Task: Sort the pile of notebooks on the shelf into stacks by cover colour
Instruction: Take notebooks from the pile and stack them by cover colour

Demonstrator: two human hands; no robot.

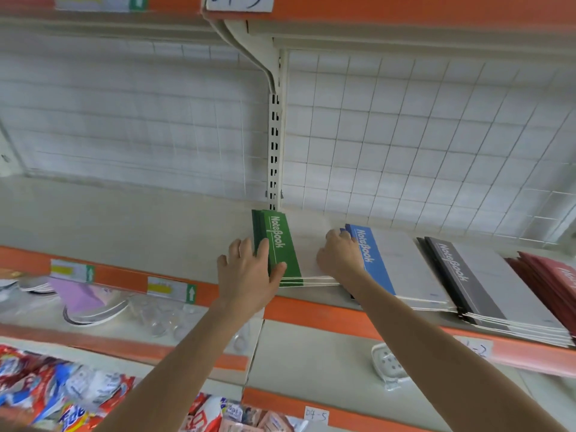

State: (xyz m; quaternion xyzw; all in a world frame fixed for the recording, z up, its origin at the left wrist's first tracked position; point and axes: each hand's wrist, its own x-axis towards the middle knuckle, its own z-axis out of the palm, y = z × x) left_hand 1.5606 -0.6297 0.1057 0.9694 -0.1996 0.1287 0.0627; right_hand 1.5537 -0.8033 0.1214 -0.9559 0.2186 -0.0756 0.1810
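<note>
Four notebook stacks lie in a row on the cream shelf (124,219): green (280,244), blue (377,263), black (461,275) and dark red (558,275) at the far right. My left hand (249,269) rests on the green stack's left side, fingers spread over its spine and thumb on the cover. My right hand (339,254) lies on the grey part of the green stack's top cover, fingers curled down against the blue stack's left edge. Whether it grips anything is hidden.
An orange price rail (311,310) runs along the shelf front. A slotted upright (274,151) and wire grid back (405,135) stand behind. Lower shelves hold a pink sheet (78,294), clear plastic items (162,319), a white soap dish (389,363) and detergent packets (62,391).
</note>
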